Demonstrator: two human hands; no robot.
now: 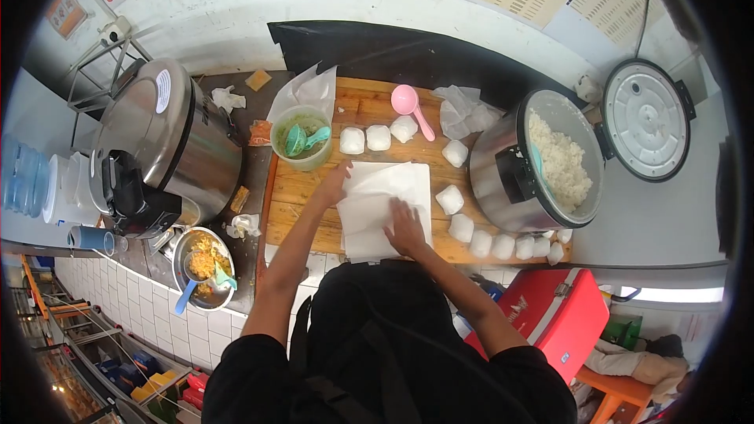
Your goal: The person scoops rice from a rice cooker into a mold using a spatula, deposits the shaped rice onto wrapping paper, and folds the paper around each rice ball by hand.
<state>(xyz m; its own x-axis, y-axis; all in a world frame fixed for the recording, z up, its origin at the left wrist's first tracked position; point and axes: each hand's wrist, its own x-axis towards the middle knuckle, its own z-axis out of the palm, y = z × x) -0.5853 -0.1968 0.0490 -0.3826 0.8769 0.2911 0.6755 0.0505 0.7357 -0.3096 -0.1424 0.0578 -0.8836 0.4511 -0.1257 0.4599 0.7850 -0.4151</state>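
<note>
A stack of white paper sheets (365, 224) lies on the wooden board (302, 208) in front of me. My right hand (405, 228) rests on the sheets with its fingers spread. At the upper left edge of the stack is my left hand (334, 183), its fingers at the paper's edge; whether they pinch it is too small to tell. Several white wrapped bundles (353, 140) sit behind the paper and along its right side. A green container (301, 138) with a turquoise scoop stands behind my left hand, and a pink spoon (405, 100) lies farther back.
An open cooker of rice (560, 161) stands at the right, its lid (646, 120) tilted back. At the left are a large closed cooker (169, 145) and a metal bowl of yellow food (203, 268). A red cooler box (542, 306) stands below the board's right side.
</note>
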